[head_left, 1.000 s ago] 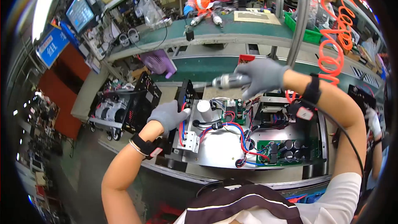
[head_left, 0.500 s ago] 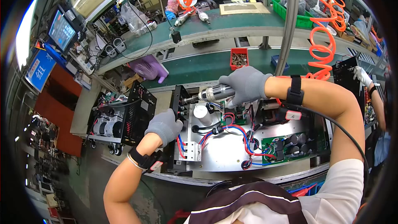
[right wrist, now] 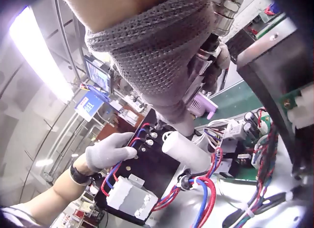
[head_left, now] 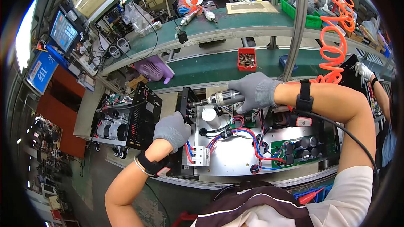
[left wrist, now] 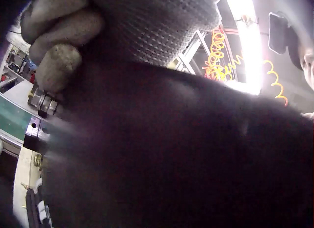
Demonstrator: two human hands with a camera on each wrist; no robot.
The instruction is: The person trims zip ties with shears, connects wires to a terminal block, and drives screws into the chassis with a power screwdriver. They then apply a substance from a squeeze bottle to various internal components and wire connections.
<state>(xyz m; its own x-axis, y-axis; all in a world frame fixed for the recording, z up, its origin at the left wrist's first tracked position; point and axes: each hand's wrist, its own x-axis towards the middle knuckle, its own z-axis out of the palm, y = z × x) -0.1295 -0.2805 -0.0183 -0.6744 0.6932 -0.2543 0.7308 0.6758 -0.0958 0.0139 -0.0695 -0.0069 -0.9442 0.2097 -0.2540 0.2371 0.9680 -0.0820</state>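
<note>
In the head view, the gloved left hand (head_left: 171, 130) grips the edge of an upright black panel (head_left: 184, 101); its curled fingers (left wrist: 61, 66) show beside metal bolts in the left wrist view. The gloved right hand (head_left: 254, 94) holds a power screwdriver (head_left: 225, 97) level, its bit pointing left at the terminals on the panel. Below lies an open metal chassis (head_left: 229, 157) with a white cylinder (head_left: 210, 117), a grey-white breaker (head_left: 201, 156), red and blue wires, and a green circuit board (head_left: 303, 149). In the right wrist view, the left hand (right wrist: 110, 152) is beside the panel's terminals.
A red bin of screws (head_left: 247, 59) and a blue bin (head_left: 288, 62) stand behind the chassis. Another black unit (head_left: 139, 117) is at the left, near a purple fan (head_left: 153, 70). An orange coiled hose (head_left: 330, 54) hangs at the right, near another person's gloved hand (head_left: 363, 70).
The right hand has brought the screwdriver down and left, so its bit meets the panel's terminal area. The left hand stays at the panel, its fingers now closer about the edge. The head view has shifted.
</note>
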